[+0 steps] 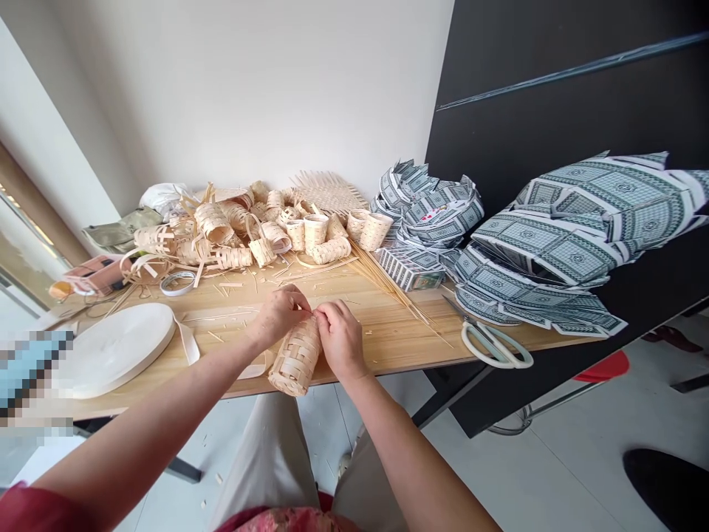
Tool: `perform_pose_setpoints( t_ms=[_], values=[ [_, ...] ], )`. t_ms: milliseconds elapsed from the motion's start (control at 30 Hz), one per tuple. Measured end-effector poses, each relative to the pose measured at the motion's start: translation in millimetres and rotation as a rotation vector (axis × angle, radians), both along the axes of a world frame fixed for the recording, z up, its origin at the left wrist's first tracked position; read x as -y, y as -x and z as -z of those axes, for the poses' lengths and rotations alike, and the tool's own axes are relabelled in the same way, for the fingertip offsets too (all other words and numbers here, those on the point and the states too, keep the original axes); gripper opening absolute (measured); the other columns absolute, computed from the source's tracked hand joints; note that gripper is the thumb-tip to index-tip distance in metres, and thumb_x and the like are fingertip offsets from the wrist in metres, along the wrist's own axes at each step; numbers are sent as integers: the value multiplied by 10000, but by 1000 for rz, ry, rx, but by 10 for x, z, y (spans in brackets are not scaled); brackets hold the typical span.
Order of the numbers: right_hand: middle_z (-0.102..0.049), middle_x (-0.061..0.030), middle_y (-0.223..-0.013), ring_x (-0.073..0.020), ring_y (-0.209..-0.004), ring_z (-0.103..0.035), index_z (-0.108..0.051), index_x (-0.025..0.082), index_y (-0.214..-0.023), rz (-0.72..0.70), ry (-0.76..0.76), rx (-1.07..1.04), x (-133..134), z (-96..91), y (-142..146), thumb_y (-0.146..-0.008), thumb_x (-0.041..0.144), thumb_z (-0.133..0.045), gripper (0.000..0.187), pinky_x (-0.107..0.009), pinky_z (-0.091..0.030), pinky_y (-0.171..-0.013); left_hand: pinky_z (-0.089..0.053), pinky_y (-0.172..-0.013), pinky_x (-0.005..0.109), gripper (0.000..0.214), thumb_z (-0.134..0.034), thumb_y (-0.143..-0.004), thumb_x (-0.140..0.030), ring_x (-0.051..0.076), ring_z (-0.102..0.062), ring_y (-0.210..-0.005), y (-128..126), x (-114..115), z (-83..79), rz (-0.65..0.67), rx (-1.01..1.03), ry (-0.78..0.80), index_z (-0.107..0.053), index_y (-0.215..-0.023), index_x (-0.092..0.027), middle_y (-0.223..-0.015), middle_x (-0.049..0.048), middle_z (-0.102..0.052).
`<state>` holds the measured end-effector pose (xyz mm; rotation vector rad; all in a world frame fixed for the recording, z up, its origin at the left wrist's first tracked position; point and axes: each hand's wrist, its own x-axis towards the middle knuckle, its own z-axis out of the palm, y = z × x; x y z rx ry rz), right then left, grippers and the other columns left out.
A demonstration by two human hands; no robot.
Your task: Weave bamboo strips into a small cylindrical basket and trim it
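Both of my hands grip a woven bamboo-strip cylinder [296, 356] above the front edge of the wooden table [388, 332]. My left hand [278, 316] holds its upper rim from the far side. My right hand [340, 340] presses on the rim from the right, fingertips meeting those of my left hand. The cylinder tilts, its lower end pointing toward me and hanging past the table edge. The top opening is hidden under my fingers. Thin bamboo slivers lie scattered on the tabletop around my hands.
Behind my hands lies a heap of woven bamboo cups and strips [233, 236]. A wide white strip roll [114, 349] sits at left, and a tape roll [177, 283] behind it. At right are long bamboo splints [388, 281], white-handled scissors [492, 341] and stacks of printed card packaging [554, 236].
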<state>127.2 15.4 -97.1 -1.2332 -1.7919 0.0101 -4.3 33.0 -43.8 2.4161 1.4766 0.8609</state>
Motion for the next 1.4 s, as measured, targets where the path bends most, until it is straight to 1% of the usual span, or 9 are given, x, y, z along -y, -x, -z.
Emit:
perform_pose_setpoints(
  t_ms=[100, 333, 500, 633, 833, 967, 1100, 1200, 1400],
  values=[
    [-553, -36, -783, -165, -695, -515, -576, 194, -763, 8, -13, 22, 8, 24, 3, -867, 160, -427, 185, -246, -349, -553, -433, -551, 190, 118, -601, -640, -42, 85, -532, -593, -16, 11, -20, -22, -3, 39, -635, -590, -143, -664, -15, -537],
    [-546, -37, -778, -171, -696, -507, -557, 188, -766, 0, -1, 68, 13, 21, 16, -881, 166, -419, 180, -249, -338, -546, -424, -643, 260, 173, -514, -666, -30, 132, -523, -666, -69, 148, -38, -80, -47, 55, -616, -608, -156, -703, 4, -550],
    [-543, -42, -781, -174, -693, -503, -547, 182, -768, -4, 13, 82, 26, 10, 11, -871, 149, -429, 160, -249, -328, -531, -422, -641, 255, 153, -519, -666, -57, 139, -531, -684, -48, 151, -54, -101, -40, 115, -626, -628, -160, -700, 4, -566],
    [-533, -42, -780, -170, -685, -495, -543, 185, -770, -5, -28, 77, 40, 40, 4, -876, 149, -407, 176, -241, -321, -515, -421, -614, 232, 107, -556, -655, -88, 130, -543, -679, -43, 133, -66, -111, -12, 175, -641, -646, -153, -720, 5, -589],
    [-516, -45, -761, -170, -675, -489, -533, 179, -753, -51, -86, -40, 60, 57, 7, -867, 162, -401, 176, -247, -343, -538, -414, -585, 205, 111, -552, -653, -92, 113, -540, -657, -50, 119, -85, -106, 28, 241, -648, -635, -144, -711, 1, -591],
    [-533, -30, -726, -170, -689, -500, -516, 189, -699, -118, -22, -205, 67, 27, 5, -838, 174, -423, 167, -261, -379, -600, -405, -574, 197, 105, -557, -651, -96, 104, -527, -636, -49, 108, -93, -100, 51, 272, -644, -608, -133, -691, 1, -573],
    [-566, -25, -696, -167, -666, -520, -536, 185, -672, -125, 46, -336, 79, 15, 4, -810, 188, -454, 160, -269, -396, -608, -403, -559, 201, 88, -571, -648, -125, 107, -524, -619, -42, 99, -91, -95, 75, 306, -649, -607, -128, -667, 0, -564],
    [-588, -33, -703, -168, -669, -534, -568, 178, -688, -124, 45, -350, 104, 12, 4, -812, 195, -454, 170, -274, -408, -622, -403, -552, 202, 99, -562, -653, -130, 108, -524, -613, -43, 100, -92, -90, 95, 320, -655, -619, -125, -676, 3, -569],
    [-592, -60, -758, -185, -721, -548, -622, 172, -778, -143, -21, -280, 183, 13, 7, -840, 190, -399, 233, -296, -435, -659, -397, -550, 188, 132, -539, -649, -82, 95, -518, -603, -57, 112, -108, -56, 124, 319, -643, -584, -131, -657, -7, -559]
  ],
)
